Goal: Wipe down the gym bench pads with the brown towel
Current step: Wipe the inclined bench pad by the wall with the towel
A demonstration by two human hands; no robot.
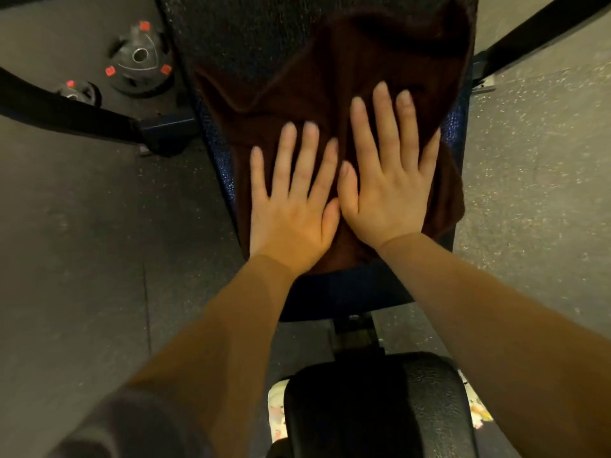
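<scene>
At frame centre, on dark textured vinyl bench pad [231, 38]: rumpled brown terry towel [330, 81]. Left hand [292, 206] and right hand [385, 193] flat on it, fingers straight, thumbs touching. Black weight plates [140, 57] at 10 o'clock.

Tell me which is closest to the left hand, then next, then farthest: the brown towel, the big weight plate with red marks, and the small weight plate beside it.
1. brown towel: under the left hand.
2. big weight plate: on the floor, upper left.
3. small weight plate: farther left, partly behind a black bar.
</scene>
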